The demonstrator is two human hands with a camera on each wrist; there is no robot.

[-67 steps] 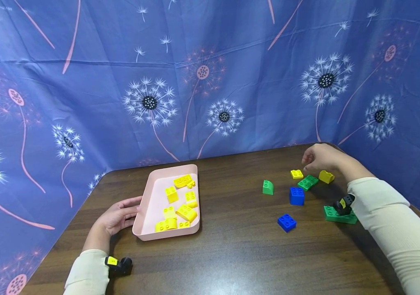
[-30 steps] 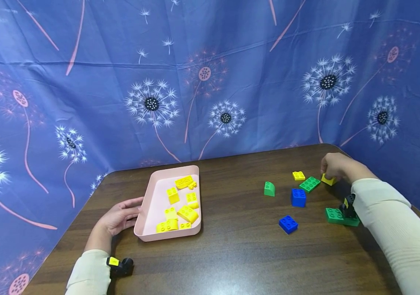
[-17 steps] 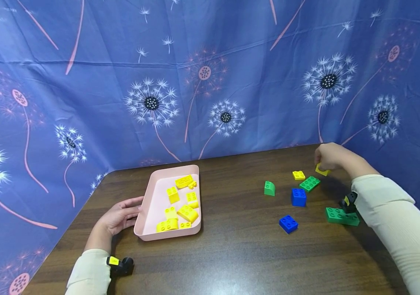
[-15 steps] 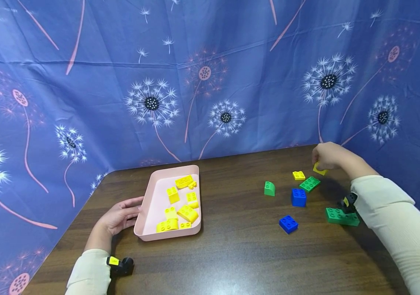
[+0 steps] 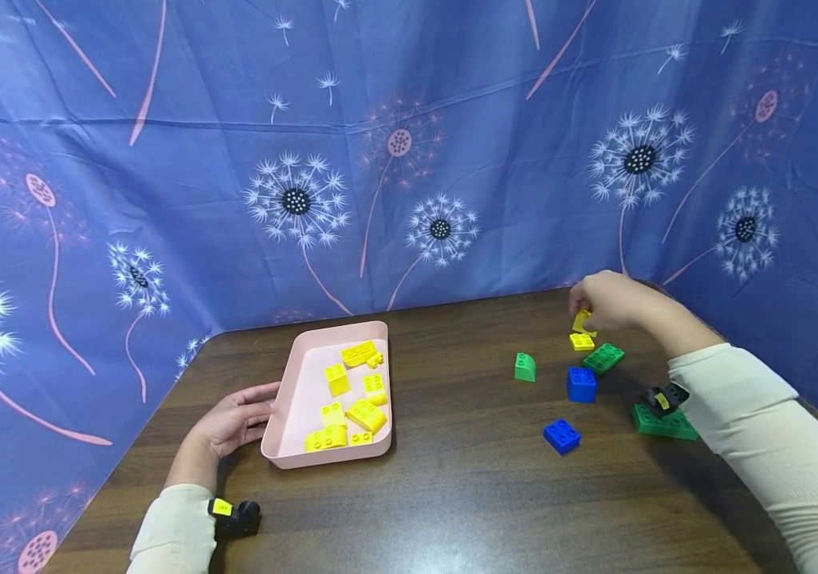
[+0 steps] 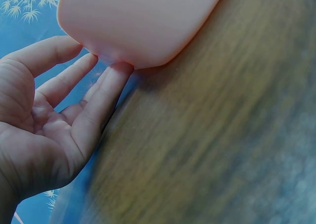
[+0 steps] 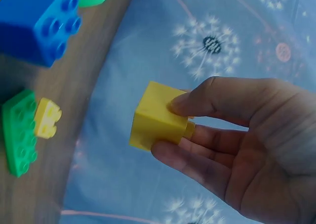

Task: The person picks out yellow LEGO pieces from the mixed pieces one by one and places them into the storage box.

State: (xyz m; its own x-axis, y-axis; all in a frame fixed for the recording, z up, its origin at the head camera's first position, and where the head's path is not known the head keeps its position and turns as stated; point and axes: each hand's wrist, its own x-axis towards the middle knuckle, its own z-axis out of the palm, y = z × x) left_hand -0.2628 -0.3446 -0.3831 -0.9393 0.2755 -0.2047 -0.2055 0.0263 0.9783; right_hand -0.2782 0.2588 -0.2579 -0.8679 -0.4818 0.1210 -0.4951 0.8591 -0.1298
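My right hand (image 5: 617, 301) holds a yellow toy building brick (image 7: 158, 115) pinched between thumb and fingertips, raised over the table's far right side. Below it lies a low yellow brick (image 5: 581, 343), beside a flat green brick (image 5: 603, 359). At the left, a shallow pink tray (image 5: 326, 460) contains several yellow bricks (image 5: 337, 380). My left hand (image 5: 226, 422) touches the tray's outer left wall with extended fingertips; the left wrist view shows these fingers (image 6: 101, 98) against the pink wall.
A tall blue brick (image 5: 581, 384), a low blue brick (image 5: 562, 436) and a curved green brick (image 5: 525, 367) lie on the right half of the wooden table (image 5: 466, 470). A long green brick (image 5: 667, 426) sits under the right wrist camera. Blue patterned cloth (image 5: 495, 159) hangs behind.
My right hand has taken the yellow brick from right of the flat green brick, raised it and carried it left. The left hand and tray stay put.
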